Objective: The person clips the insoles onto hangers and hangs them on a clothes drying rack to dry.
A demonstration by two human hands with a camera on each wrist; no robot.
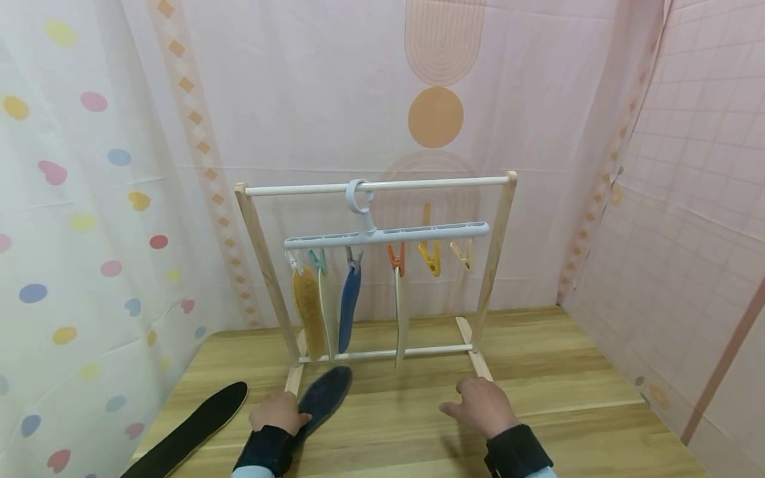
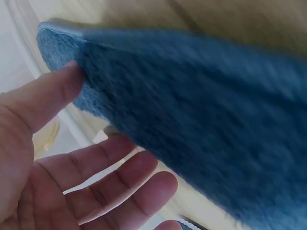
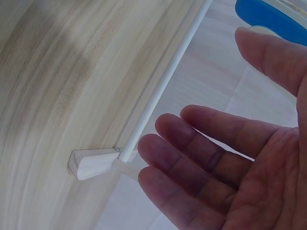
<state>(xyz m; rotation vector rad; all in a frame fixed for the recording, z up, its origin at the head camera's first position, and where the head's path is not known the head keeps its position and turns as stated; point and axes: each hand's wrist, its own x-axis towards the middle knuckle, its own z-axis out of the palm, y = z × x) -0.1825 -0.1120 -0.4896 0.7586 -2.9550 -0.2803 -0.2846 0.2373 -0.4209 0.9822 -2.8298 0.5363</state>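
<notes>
My left hand pinches a dark blue fuzzy insole at its edge. In the left wrist view the thumb presses on the fleecy face of the insole, and the other fingers extend at its lower edge. Over the table at the right, my right hand holds nothing, its fingers loosely bent near the rack's foot. Facing both hands, a light blue clip hanger hangs from the rack's top bar. Beneath the hanger are a mustard insole, a blue insole and two pale insoles seen edge-on.
A black insole lies at the table's left. The yellow clip and the cream clip at the hanger's right end hold nothing. The rack's wooden feet stand on the wooden table; patterned curtains surround it.
</notes>
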